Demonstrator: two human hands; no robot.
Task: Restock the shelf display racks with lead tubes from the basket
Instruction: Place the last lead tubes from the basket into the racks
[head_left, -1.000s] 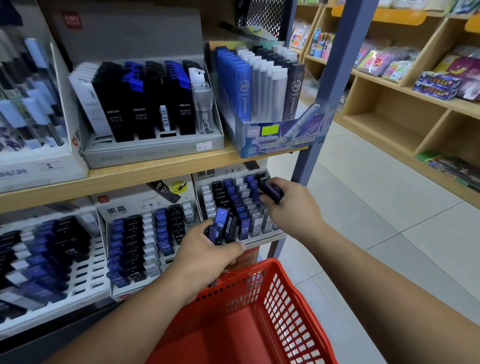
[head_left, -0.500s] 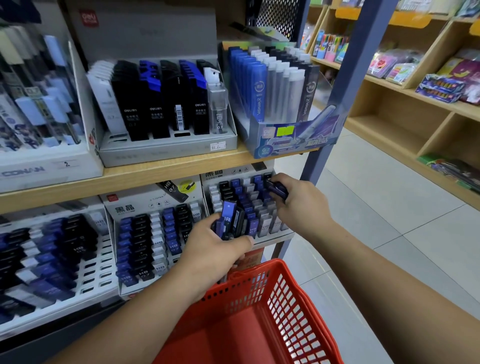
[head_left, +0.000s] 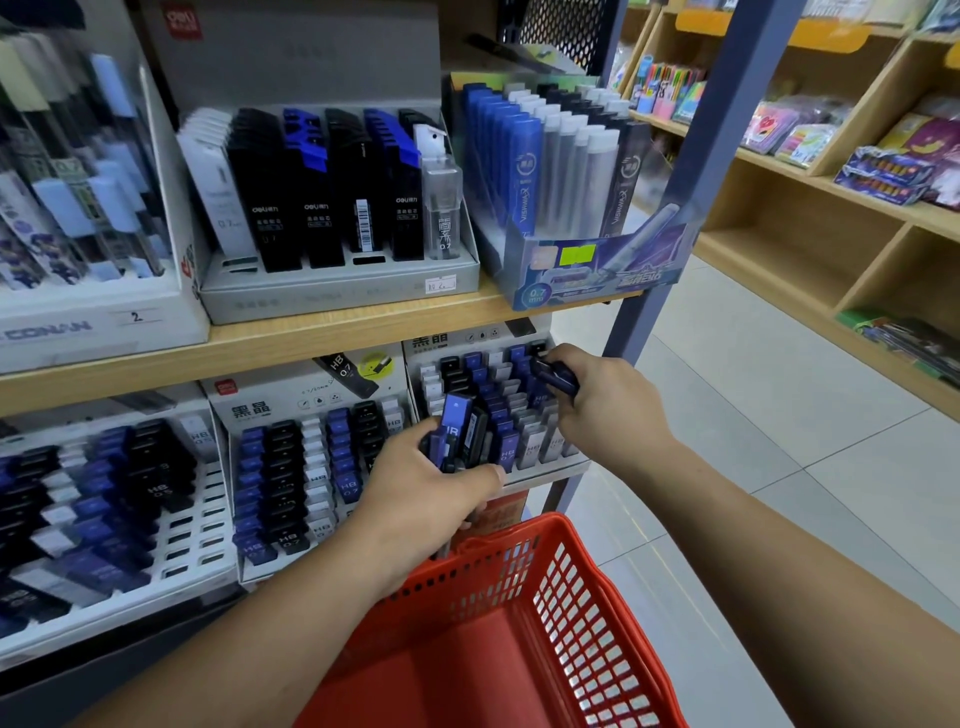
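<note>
My left hand grips a bunch of blue and black lead tubes in front of the lower shelf. My right hand pinches one dark blue lead tube over the back right slots of the right display rack, which holds rows of blue, black and white tubes. A second display rack stands to its left. The red plastic basket hangs below my arms; its visible floor is bare.
A wider white rack with more tubes fills the lower left. The wooden shelf board above carries boxes of lead cases. A blue metal post stands right of the rack. Wooden shelving lines the aisle at right.
The view has shifted slightly right and down. My right hand with its tube has edged toward the back of the right rack. My left hand keeps its bunch in the same place.
</note>
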